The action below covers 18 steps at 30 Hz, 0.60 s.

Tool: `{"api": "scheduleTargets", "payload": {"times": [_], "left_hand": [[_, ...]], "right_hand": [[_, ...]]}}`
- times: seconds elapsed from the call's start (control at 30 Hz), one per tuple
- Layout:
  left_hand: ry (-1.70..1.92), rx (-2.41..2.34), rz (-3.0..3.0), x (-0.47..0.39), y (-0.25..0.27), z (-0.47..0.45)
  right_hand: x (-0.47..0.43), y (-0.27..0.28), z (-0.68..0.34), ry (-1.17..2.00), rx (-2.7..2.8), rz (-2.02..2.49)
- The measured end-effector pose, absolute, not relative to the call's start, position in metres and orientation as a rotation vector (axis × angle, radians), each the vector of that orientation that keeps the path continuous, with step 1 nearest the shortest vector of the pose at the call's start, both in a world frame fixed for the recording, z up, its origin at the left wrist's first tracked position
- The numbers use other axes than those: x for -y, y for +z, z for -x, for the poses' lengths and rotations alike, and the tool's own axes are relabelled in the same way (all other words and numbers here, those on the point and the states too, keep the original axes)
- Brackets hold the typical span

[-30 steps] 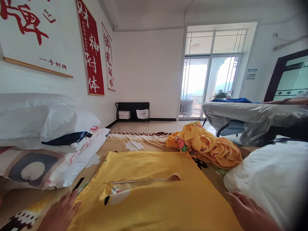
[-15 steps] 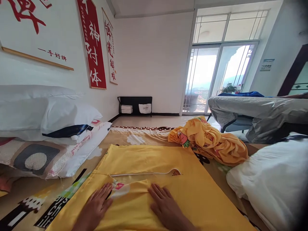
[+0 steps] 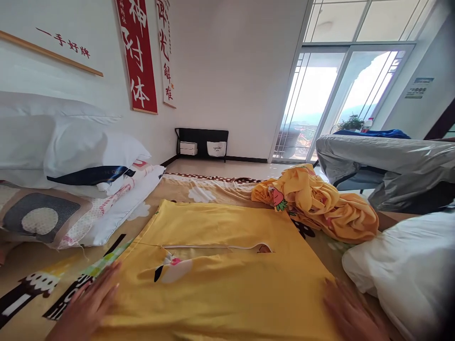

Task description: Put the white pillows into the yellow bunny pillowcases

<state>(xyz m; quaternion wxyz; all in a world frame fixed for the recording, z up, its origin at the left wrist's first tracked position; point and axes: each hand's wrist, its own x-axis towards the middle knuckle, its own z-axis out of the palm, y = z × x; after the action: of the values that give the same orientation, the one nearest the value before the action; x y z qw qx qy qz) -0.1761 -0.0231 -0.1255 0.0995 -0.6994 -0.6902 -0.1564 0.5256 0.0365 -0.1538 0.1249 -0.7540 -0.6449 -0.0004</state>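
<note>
A yellow pillowcase-like cloth cover (image 3: 220,293) lies spread out in front of me, with a long slit opening across its upper part. A white and pink print shows through at the slit's left end. My left hand (image 3: 90,300) rests at the cover's left edge, fingers stretched out and holding nothing. At the right edge lies my right hand (image 3: 350,308), somewhat blurred, its fingers extended over the cloth's border. Beyond the cover's far right corner sits a crumpled orange-yellow cloth (image 3: 313,199) with a carrot print.
Stacked white pillows (image 3: 92,147) and a patterned pillow (image 3: 39,218) stand at left. A white pillow or quilt (image 3: 419,265) bulges at right. Under everything is a printed bedsheet (image 3: 142,222). Farther back are a plastic-covered table (image 3: 384,151), a black low rack (image 3: 201,137) and glass doors.
My hands have moved apart, from the middle of the yellow cover out to its left and right edges. The view has tilted down a little.
</note>
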Motion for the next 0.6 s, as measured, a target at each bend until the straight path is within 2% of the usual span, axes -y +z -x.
{"api": "scheduleTargets", "payload": {"times": [0.07,0.13,0.27,0.43,0.6], "left_hand": [[-0.348,1.996,2.364,0.007,-0.089,0.123],[-0.230,1.942,2.577,-0.007,-0.058,0.073],[-0.061,1.799,2.800,-0.048,-0.026,0.010],[-0.117,1.680,2.755,-0.140,-0.032,-0.016],[-0.010,1.938,2.660,-0.239,-0.079,-0.017]], "right_hand": [[-0.068,-0.124,-0.475,0.009,1.947,2.096],[-0.101,-0.095,-0.414,0.151,2.116,1.905],[-0.159,-0.066,-0.298,0.384,2.494,1.453],[-0.214,-0.081,-0.207,0.458,2.693,1.161],[-0.279,-0.093,-0.207,0.434,2.647,1.164]]}}
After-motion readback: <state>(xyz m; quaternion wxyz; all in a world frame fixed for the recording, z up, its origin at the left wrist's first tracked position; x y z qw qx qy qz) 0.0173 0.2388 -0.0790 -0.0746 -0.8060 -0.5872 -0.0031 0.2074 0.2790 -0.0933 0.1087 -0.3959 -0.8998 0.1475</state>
